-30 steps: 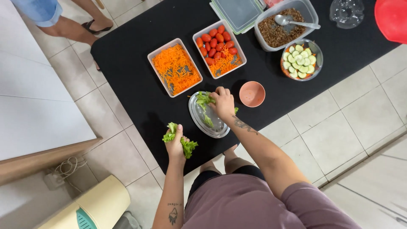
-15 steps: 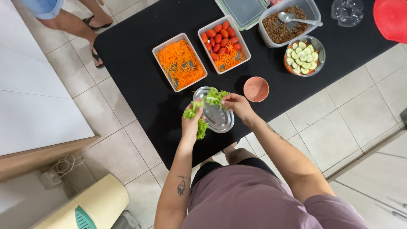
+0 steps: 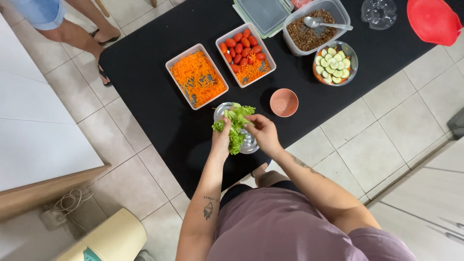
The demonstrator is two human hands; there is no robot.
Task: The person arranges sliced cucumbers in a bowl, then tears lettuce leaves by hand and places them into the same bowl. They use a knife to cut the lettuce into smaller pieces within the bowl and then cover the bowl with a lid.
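Green lettuce point(image 3: 235, 126) hangs between both my hands over a clear glass bowl point(image 3: 250, 143) on the black table point(image 3: 159, 96). My left hand point(image 3: 221, 141) grips the lettuce from its left side. Pinching the leaves from the right is my right hand point(image 3: 262, 132). Most of the bowl is hidden under the lettuce and my hands.
Behind the bowl stand a tray of grated carrot point(image 3: 197, 77), a tray of tomatoes and carrot point(image 3: 244, 49), a small pink bowl point(image 3: 283, 102), a cucumber bowl point(image 3: 334, 63), a container of brown grains with a spoon point(image 3: 314, 29) and a red lid point(image 3: 432, 20). Another person's legs point(image 3: 72, 29) stand at the far left.
My left hand has brought its lettuce up from the table's edge to the bowl. Both hands now meet on the leaves above the bowl.
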